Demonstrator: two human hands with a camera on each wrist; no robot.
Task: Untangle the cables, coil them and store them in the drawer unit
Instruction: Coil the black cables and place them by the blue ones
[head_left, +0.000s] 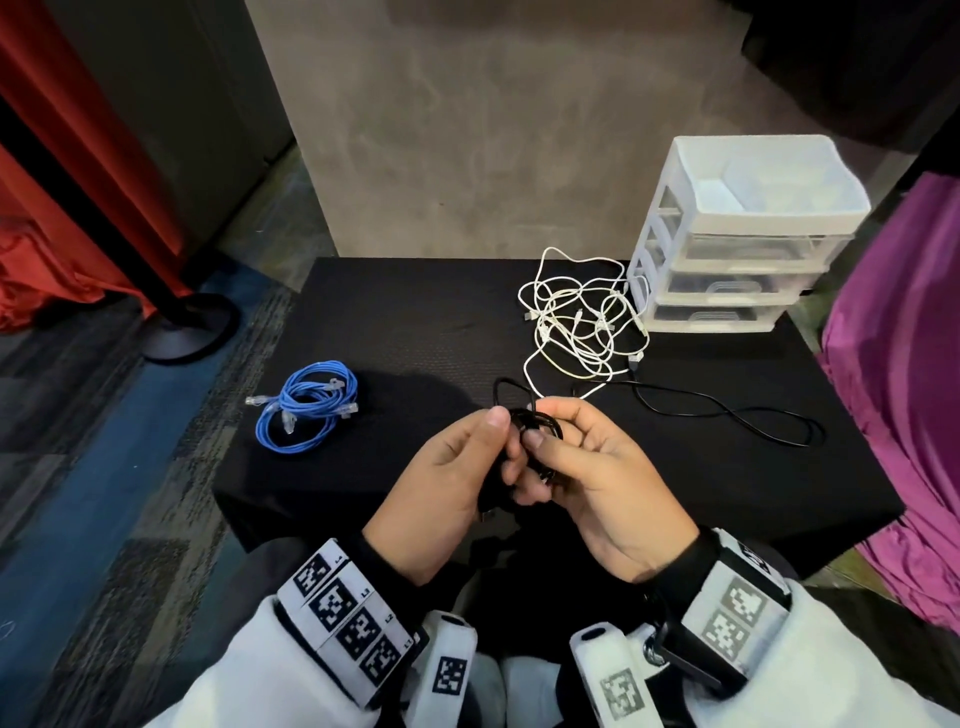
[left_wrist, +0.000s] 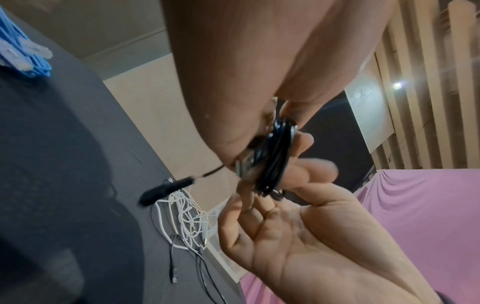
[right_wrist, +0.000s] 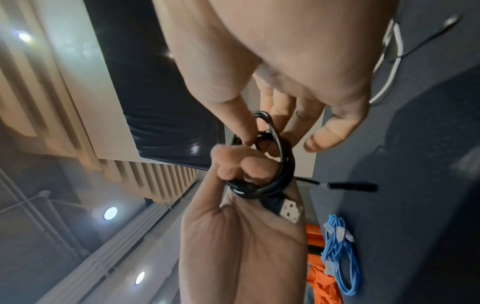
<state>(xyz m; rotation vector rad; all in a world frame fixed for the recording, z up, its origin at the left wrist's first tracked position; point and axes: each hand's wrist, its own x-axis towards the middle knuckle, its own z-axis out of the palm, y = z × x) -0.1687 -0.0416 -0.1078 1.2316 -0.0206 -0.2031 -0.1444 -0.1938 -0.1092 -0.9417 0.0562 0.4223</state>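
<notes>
At the left side of the head view, on the black bench (head_left: 415, 312), the blue cable (head_left: 306, 410) already lies in a loose coil, so it seems untangled but is not yet stored. Near the lower centre, the left hand (head_left: 447, 467) and the right hand (head_left: 597, 478) both pinch a small black coil (head_left: 535, 426) between them; a USB plug (right_wrist: 291, 209) sticks out of it, and a loose black end passes over the bench toward the right, so this coiling looks almost finished. Further right and higher, the white cables (head_left: 582, 317) are one tangled heap, not yet sorted. At the upper right stands the drawer unit (head_left: 737, 244), its three drawers closed. I judge that most of the work remains.
</notes>
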